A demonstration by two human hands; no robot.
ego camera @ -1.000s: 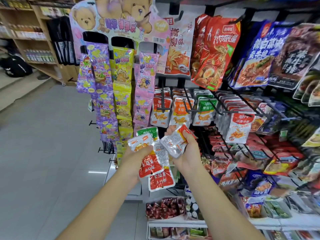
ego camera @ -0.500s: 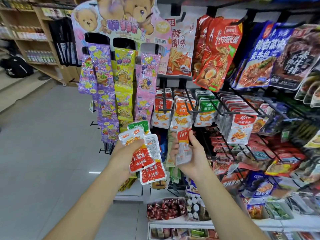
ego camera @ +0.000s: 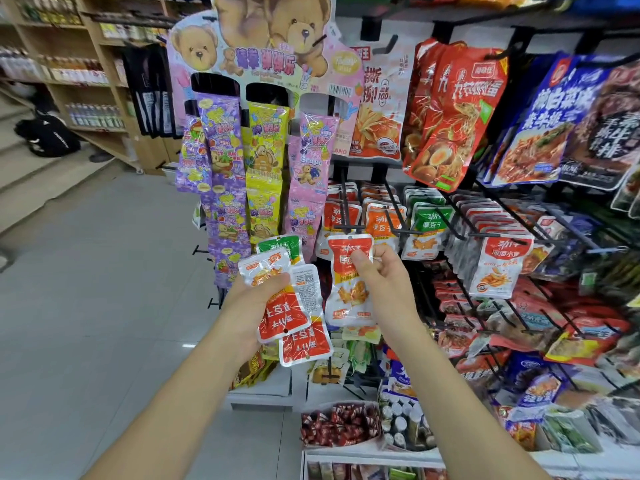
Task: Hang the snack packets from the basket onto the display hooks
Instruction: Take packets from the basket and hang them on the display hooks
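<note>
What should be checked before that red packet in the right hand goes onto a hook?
1. Right hand pinches one red-topped packet: ok.
2. Packet upright, red end up: ok.
3. Its hang hole lined up with the hook: cannot tell.
4. Hook carries matching red packets: ok.
5. Free room left on that hook: cannot tell.
6. Left hand grips the spare packets: ok.
</note>
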